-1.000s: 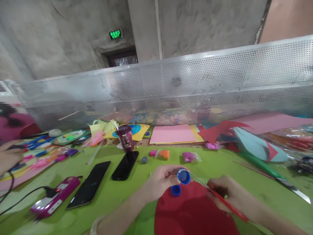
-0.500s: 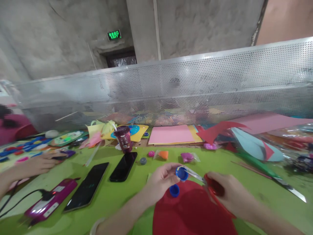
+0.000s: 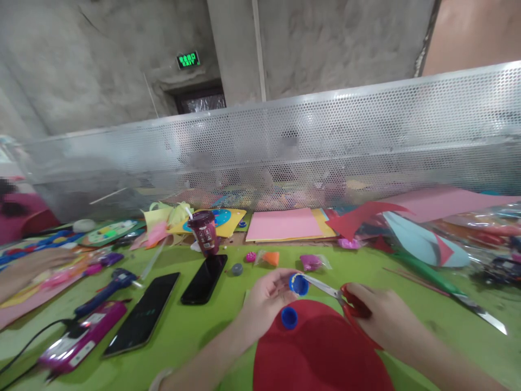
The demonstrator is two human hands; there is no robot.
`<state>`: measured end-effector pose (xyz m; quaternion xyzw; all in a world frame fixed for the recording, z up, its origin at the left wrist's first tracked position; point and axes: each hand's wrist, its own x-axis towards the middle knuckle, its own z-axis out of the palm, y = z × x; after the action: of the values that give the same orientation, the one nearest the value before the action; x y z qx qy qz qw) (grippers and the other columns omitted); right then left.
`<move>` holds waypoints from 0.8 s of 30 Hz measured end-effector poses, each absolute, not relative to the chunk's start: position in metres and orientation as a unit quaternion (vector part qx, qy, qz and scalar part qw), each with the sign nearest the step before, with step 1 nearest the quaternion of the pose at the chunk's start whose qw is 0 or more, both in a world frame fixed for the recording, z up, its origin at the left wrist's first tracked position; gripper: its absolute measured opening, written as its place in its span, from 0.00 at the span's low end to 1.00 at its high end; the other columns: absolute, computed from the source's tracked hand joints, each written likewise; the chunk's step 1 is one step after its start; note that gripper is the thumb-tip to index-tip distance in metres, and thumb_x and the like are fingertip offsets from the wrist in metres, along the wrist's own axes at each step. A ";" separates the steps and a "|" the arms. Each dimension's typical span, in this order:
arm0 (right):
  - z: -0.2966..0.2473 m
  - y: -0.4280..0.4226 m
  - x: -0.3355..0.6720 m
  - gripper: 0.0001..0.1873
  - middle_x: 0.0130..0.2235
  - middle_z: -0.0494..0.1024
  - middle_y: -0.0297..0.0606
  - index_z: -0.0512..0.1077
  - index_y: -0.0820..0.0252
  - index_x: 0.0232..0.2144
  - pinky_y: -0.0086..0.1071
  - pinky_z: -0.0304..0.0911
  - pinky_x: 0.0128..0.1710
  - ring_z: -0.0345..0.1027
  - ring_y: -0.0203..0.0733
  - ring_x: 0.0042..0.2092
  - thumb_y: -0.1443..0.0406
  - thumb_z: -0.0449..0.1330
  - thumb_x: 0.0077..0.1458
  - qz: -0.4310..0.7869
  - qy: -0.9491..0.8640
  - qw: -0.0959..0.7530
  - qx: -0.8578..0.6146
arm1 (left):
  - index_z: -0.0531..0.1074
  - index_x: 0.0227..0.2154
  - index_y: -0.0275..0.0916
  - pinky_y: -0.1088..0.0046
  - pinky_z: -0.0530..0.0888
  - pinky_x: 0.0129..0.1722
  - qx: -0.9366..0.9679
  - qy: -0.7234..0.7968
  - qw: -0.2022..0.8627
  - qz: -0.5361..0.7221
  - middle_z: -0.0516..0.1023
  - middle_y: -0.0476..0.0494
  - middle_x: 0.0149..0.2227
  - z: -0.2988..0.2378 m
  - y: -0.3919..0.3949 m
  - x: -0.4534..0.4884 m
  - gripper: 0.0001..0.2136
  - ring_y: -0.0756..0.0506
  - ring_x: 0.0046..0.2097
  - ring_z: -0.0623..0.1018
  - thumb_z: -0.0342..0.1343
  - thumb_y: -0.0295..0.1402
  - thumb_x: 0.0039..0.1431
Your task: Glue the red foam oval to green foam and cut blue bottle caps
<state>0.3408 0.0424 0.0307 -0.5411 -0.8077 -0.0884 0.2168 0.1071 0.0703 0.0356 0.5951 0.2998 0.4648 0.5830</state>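
Observation:
Between the fingertips of my left hand (image 3: 266,301) is a small blue bottle cap (image 3: 300,285), its hollow side facing me and some yellowish stuff on its rim. My right hand (image 3: 386,317) grips red-handled scissors (image 3: 325,288), whose blade tips touch the cap's rim. A second blue bottle cap (image 3: 289,318) lies on the upper left part of a red paper disc (image 3: 321,353), under my hands. The disc rests on the green tabletop (image 3: 228,336).
Two phones (image 3: 142,315) (image 3: 204,279), a purple power strip (image 3: 83,336) and a glue gun (image 3: 106,290) lie left. A drink cup (image 3: 204,233) stands behind. A green-handled knife (image 3: 451,290) with bare blade lies right. A co-worker's hand (image 3: 36,266) is far left.
The co-worker's hand has drawn back left, and the glue gun now lies on the table. The cap in my left hand has turned slightly; my hands stay nearly in place.

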 end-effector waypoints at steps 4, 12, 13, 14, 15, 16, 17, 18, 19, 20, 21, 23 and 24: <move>0.032 0.042 0.341 0.09 0.20 0.74 0.35 0.68 0.56 0.28 0.28 0.47 0.19 0.65 0.39 0.19 0.69 0.48 0.48 -0.099 -0.809 0.214 -0.538 | 0.73 0.40 0.38 0.64 0.68 0.48 0.600 0.300 0.581 0.461 0.79 0.40 0.42 0.038 0.070 0.106 0.16 0.41 0.45 0.75 0.63 0.37 0.48; 0.032 0.040 0.342 0.10 0.19 0.74 0.38 0.68 0.56 0.27 0.30 0.45 0.20 0.65 0.41 0.19 0.68 0.47 0.50 -0.104 -0.809 0.207 -0.540 | 0.72 0.42 0.37 0.64 0.68 0.46 0.588 0.288 0.607 0.450 0.78 0.39 0.41 0.041 0.067 0.106 0.18 0.42 0.44 0.75 0.61 0.41 0.49; 0.032 0.040 0.342 0.11 0.20 0.74 0.39 0.68 0.56 0.27 0.31 0.45 0.20 0.65 0.42 0.19 0.68 0.46 0.50 -0.104 -0.808 0.206 -0.542 | 0.71 0.43 0.38 0.65 0.68 0.46 0.585 0.283 0.612 0.452 0.78 0.40 0.41 0.041 0.067 0.106 0.18 0.42 0.43 0.75 0.61 0.40 0.50; 0.033 0.041 0.342 0.12 0.20 0.73 0.39 0.69 0.57 0.28 0.31 0.44 0.20 0.64 0.42 0.19 0.67 0.46 0.50 -0.101 -0.807 0.206 -0.545 | 0.70 0.44 0.38 0.65 0.68 0.46 0.582 0.276 0.615 0.455 0.78 0.41 0.41 0.040 0.066 0.107 0.18 0.43 0.42 0.76 0.61 0.40 0.51; 0.033 0.041 0.342 0.12 0.19 0.73 0.39 0.69 0.57 0.27 0.31 0.44 0.19 0.64 0.42 0.19 0.67 0.45 0.50 -0.097 -0.806 0.205 -0.547 | 0.70 0.44 0.39 0.65 0.68 0.45 0.581 0.268 0.617 0.458 0.78 0.41 0.40 0.040 0.066 0.107 0.18 0.44 0.42 0.76 0.60 0.39 0.52; 0.034 0.041 0.342 0.12 0.19 0.73 0.39 0.69 0.57 0.27 0.31 0.43 0.20 0.64 0.42 0.19 0.67 0.45 0.49 -0.091 -0.805 0.205 -0.549 | 0.70 0.43 0.39 0.66 0.68 0.45 0.581 0.259 0.618 0.462 0.78 0.42 0.39 0.039 0.066 0.107 0.17 0.44 0.41 0.76 0.60 0.39 0.52; 0.034 0.041 0.341 0.13 0.19 0.72 0.39 0.69 0.57 0.28 0.30 0.44 0.20 0.64 0.42 0.20 0.67 0.45 0.49 -0.083 -0.804 0.204 -0.552 | 0.70 0.43 0.39 0.65 0.68 0.45 0.581 0.252 0.620 0.463 0.78 0.42 0.39 0.039 0.066 0.107 0.16 0.44 0.40 0.76 0.60 0.39 0.52; 0.035 0.041 0.341 0.13 0.20 0.72 0.38 0.69 0.57 0.28 0.30 0.44 0.20 0.63 0.41 0.20 0.67 0.45 0.49 -0.073 -0.803 0.204 -0.555 | 0.70 0.42 0.39 0.65 0.68 0.45 0.580 0.244 0.624 0.463 0.78 0.42 0.38 0.039 0.067 0.107 0.16 0.44 0.40 0.76 0.60 0.40 0.52; 0.036 0.040 0.340 0.13 0.20 0.72 0.38 0.69 0.58 0.28 0.30 0.45 0.20 0.62 0.40 0.20 0.67 0.45 0.49 -0.061 -0.803 0.203 -0.558 | 0.70 0.41 0.38 0.65 0.68 0.45 0.579 0.236 0.629 0.461 0.77 0.41 0.38 0.039 0.067 0.107 0.15 0.44 0.40 0.76 0.60 0.40 0.52; 0.038 0.039 0.340 0.12 0.20 0.72 0.37 0.69 0.58 0.27 0.29 0.46 0.20 0.61 0.38 0.20 0.68 0.46 0.48 -0.046 -0.802 0.202 -0.560 | 0.70 0.41 0.38 0.64 0.68 0.46 0.576 0.225 0.638 0.458 0.77 0.41 0.39 0.038 0.067 0.106 0.15 0.44 0.41 0.76 0.60 0.39 0.52; 0.039 0.038 0.339 0.11 0.19 0.71 0.35 0.69 0.57 0.26 0.29 0.46 0.20 0.59 0.37 0.19 0.68 0.46 0.48 -0.032 -0.802 0.200 -0.561 | 0.70 0.42 0.38 0.64 0.68 0.46 0.572 0.211 0.649 0.455 0.76 0.41 0.39 0.038 0.068 0.106 0.15 0.44 0.41 0.76 0.59 0.39 0.53; 0.042 0.036 0.338 0.10 0.17 0.68 0.32 0.67 0.57 0.23 0.28 0.47 0.20 0.56 0.34 0.19 0.69 0.47 0.46 0.005 -0.803 0.195 -0.563 | 0.70 0.42 0.39 0.63 0.67 0.47 0.557 0.180 0.675 0.448 0.75 0.41 0.39 0.038 0.069 0.105 0.15 0.44 0.42 0.75 0.59 0.38 0.54; 0.044 0.035 0.337 0.09 0.17 0.67 0.31 0.66 0.57 0.21 0.27 0.48 0.20 0.55 0.33 0.19 0.69 0.47 0.46 0.038 -0.802 0.195 -0.564 | 0.70 0.42 0.39 0.64 0.67 0.47 0.549 0.165 0.687 0.446 0.74 0.42 0.39 0.037 0.070 0.105 0.14 0.44 0.43 0.75 0.59 0.38 0.54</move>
<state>0.3365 0.0352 0.0437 -0.5636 -0.8019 0.0380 0.1948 0.1049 0.0696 0.0374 0.5485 0.1654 0.4463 0.6874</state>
